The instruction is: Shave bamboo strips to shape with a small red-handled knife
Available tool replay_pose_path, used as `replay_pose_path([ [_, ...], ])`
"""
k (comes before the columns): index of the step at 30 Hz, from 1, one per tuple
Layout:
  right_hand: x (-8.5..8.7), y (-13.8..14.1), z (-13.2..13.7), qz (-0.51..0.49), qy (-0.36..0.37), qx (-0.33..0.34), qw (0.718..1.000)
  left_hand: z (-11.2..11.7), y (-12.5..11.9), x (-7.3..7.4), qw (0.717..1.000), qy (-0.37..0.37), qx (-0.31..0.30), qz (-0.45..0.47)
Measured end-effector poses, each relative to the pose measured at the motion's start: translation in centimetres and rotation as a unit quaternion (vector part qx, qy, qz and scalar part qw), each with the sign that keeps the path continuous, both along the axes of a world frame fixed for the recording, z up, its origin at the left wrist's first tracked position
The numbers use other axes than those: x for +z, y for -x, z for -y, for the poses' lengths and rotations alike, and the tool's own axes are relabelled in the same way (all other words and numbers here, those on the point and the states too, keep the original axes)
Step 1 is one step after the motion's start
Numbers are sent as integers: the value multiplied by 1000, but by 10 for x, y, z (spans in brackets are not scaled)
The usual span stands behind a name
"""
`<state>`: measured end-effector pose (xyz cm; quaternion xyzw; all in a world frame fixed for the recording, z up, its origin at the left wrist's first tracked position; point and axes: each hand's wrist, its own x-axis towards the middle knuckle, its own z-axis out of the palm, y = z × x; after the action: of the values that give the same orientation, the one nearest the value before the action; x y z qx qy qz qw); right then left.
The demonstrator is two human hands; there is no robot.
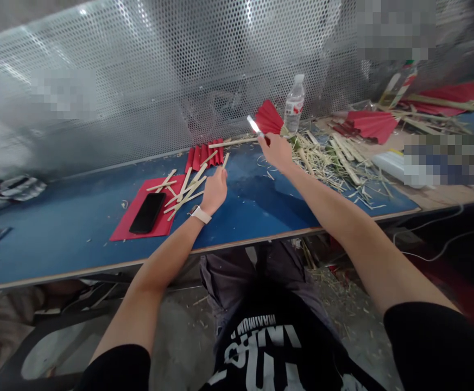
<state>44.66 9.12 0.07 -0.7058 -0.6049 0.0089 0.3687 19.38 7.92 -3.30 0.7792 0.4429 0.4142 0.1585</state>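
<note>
My right hand (276, 150) is closed around the handle of a knife (255, 126), whose shiny blade points up and to the left, near a long bamboo stick (232, 143). My left hand (215, 189), with a white watch on its wrist, is closed on a short bamboo stick (225, 159) that rises from its fingertips. Just left of it, several cut bamboo sticks (183, 191) lie across a red paper sheet (130, 225). A black phone (147, 212) rests on that sheet. Folded red pleated paper (204, 156) lies behind the sticks.
The blue table (65, 228) backs onto a perforated metal screen (171, 76). A plastic water bottle (294, 104), a red paper fan (268, 117) and a heap of bamboo shavings (330, 163) sit right of my right hand. More red fans (371, 124) lie further right.
</note>
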Motion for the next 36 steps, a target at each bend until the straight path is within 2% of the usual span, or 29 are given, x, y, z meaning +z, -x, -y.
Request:
replay_pose_path([
  [3,-1,-9,3,12,-30,25,999,-6,-2,-2,1000,-8,10,-8],
  [8,-10,31,24,94,-31,149,984,-19,1,-5,1000,-10,22,-19],
  [11,-11,48,33,124,2,167,978,-20,3,-6,999,-13,31,-11],
  [14,-12,53,37,134,23,169,976,-19,3,-4,999,-21,35,-17],
  [18,-16,57,36,131,22,149,980,-19,1,-1,999,-23,23,5],
  [21,-18,51,23,113,2,124,986,-17,0,0,999,-29,21,18],
  [22,-18,44,16,97,-2,107,990,-15,0,0,999,-25,21,14],
  [25,-15,11,-5,18,-3,-2,1000,-8,0,-3,1000,-4,13,-16],
  [28,-14,-18,-14,28,-22,-10,999,-5,0,-4,1000,-7,7,-26],
  [31,-14,-16,-8,40,-22,62,997,-10,-1,-4,999,-21,19,-26],
  [36,-10,27,16,92,-26,173,980,-16,1,-5,999,-14,20,-43],
])
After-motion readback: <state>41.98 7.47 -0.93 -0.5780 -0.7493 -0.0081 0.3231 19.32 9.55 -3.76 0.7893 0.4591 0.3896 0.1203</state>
